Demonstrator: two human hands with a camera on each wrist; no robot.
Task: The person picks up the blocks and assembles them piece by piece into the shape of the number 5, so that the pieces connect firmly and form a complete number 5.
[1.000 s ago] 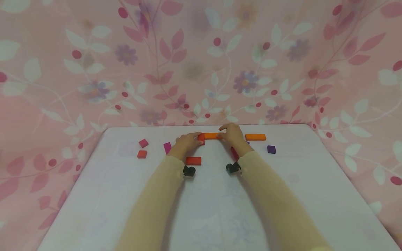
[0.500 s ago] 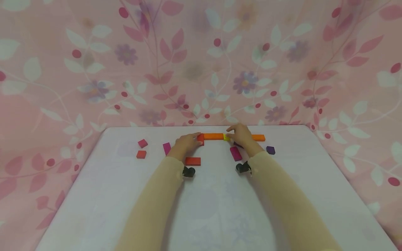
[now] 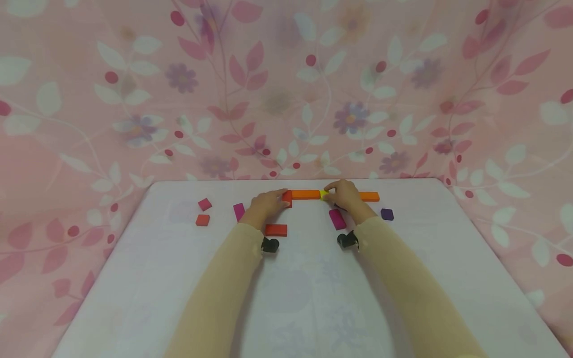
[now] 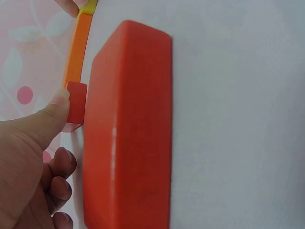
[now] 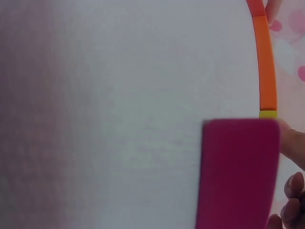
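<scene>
In the head view my left hand (image 3: 266,205) pinches a small red block (image 3: 287,199) between thumb and forefinger; the thumb presses its side in the left wrist view. That block meets the left end of a long orange block (image 3: 306,195) lying near the table's far edge. A small yellow block (image 3: 323,195) sits at the orange block's right end. Thumb and forefinger of my right hand (image 3: 345,195) pinch the yellow one. In the right wrist view, red, orange and yellow (image 5: 268,114) line up end to end, the yellow partly hidden behind a magenta block (image 5: 240,171).
Nearer me lie a flat red block (image 3: 276,230) and the magenta one. A second orange block (image 3: 369,197) and a dark purple block (image 3: 387,214) are at right. On the left are a pink block (image 3: 205,204), an orange-red block (image 3: 203,220) and another magenta block (image 3: 239,211).
My right hand has moved right from the orange block's end, and the yellow block has come into view there. Its forefinger has since lowered onto the yellow block. The left hand has stayed put.
</scene>
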